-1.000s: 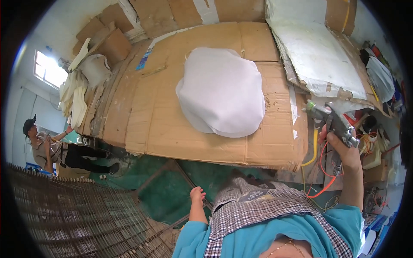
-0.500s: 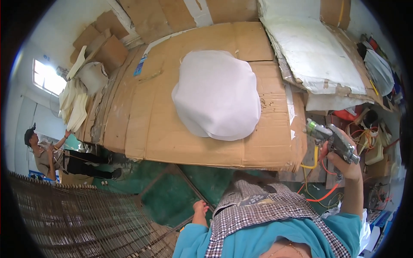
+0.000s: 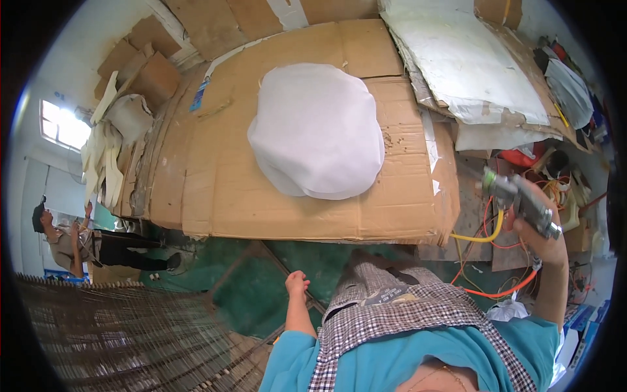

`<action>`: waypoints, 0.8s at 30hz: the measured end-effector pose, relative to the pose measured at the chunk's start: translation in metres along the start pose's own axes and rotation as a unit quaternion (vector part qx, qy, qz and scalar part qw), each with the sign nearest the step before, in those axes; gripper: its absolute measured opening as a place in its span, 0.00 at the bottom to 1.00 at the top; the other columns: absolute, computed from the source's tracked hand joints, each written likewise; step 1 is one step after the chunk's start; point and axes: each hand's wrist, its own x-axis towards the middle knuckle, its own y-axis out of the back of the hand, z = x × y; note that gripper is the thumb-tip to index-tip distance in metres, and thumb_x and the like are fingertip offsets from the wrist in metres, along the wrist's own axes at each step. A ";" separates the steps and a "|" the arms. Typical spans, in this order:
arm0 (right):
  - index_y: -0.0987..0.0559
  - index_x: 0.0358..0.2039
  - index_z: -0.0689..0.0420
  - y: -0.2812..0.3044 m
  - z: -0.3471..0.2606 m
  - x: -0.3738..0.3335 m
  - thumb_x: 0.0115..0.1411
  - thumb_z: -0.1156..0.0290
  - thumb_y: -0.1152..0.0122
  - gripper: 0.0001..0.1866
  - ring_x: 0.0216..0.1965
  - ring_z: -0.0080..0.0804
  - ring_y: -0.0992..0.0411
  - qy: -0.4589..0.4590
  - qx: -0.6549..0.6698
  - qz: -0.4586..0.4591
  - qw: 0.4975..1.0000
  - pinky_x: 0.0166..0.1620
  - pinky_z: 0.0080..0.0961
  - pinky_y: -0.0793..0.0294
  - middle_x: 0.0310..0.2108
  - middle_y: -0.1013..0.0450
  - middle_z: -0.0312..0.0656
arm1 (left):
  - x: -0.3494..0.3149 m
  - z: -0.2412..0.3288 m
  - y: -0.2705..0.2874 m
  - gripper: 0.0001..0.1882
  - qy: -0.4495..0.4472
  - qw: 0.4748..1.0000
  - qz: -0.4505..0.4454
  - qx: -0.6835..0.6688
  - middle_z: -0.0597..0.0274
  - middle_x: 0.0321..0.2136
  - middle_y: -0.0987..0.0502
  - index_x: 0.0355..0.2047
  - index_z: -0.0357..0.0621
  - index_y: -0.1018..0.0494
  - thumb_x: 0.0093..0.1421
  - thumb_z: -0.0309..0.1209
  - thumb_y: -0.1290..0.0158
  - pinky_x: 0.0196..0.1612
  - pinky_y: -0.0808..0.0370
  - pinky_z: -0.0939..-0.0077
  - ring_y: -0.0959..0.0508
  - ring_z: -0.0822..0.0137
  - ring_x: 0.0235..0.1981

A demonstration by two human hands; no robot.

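My right hand [image 3: 535,225] is wrapped around the grip of a metal spray gun [image 3: 516,193] with a green ring at its nozzle. An orange hose [image 3: 506,287] runs from the foot of the gun, which hangs off the right end of the cardboard-covered table, nozzle toward the left. My left hand [image 3: 297,282] hangs in front of the table, its fingers curled in, and nothing shows in it. A bulky, rounded piece of smooth white material [image 3: 317,130] lies on the cardboard [image 3: 215,176], apart from both hands.
White sheets [image 3: 477,72] are stacked at the far right. Hoses and clutter [image 3: 555,176] lie below them. At left are cream-coloured pieces [image 3: 101,163], cardboard boxes [image 3: 153,78] and a person [image 3: 72,245]. A wire rack [image 3: 111,333] fills the lower left.
The spray gun and my right hand have moved a little to the right. My left hand has risen slightly toward the table. The whole view has shifted a little; the white material keeps its place.
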 end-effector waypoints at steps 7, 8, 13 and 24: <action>0.35 0.51 0.64 -0.015 0.001 0.005 0.43 0.78 0.42 0.30 0.28 0.22 0.31 0.013 0.034 -0.141 0.989 0.33 0.20 0.31 0.28 0.30 0.38 | -0.026 0.076 -0.018 0.08 -0.180 0.979 -0.005 -0.101 0.63 0.26 0.26 0.36 0.41 0.29 0.56 0.28 0.52 0.23 0.33 0.84 0.27 0.75 0.21; 0.36 0.52 0.64 -0.021 0.003 0.009 0.44 0.77 0.42 0.31 0.28 0.23 0.31 0.032 0.048 -0.123 0.991 0.33 0.20 0.31 0.28 0.30 0.38 | -0.031 0.092 -0.025 0.08 -0.205 0.973 -0.017 -0.108 0.63 0.26 0.26 0.35 0.39 0.29 0.55 0.28 0.51 0.25 0.33 0.84 0.27 0.75 0.22; 0.38 0.53 0.64 -0.028 0.005 0.018 0.46 0.73 0.41 0.31 0.28 0.24 0.32 -0.006 0.099 0.005 0.995 0.33 0.20 0.31 0.29 0.31 0.38 | -0.052 0.155 -0.071 0.14 -0.260 0.950 -0.099 -0.140 0.62 0.30 0.26 0.40 0.37 0.31 0.53 0.28 0.48 0.28 0.31 0.83 0.27 0.75 0.23; 0.37 0.52 0.64 -0.016 0.008 0.002 0.47 0.70 0.38 0.31 0.27 0.23 0.31 0.028 0.085 -0.015 0.996 0.31 0.19 0.31 0.27 0.31 0.37 | 0.010 0.201 -0.176 0.25 -0.320 0.945 0.057 0.048 0.57 0.29 0.27 0.45 0.38 0.36 0.50 0.37 0.44 0.17 0.33 0.79 0.27 0.73 0.19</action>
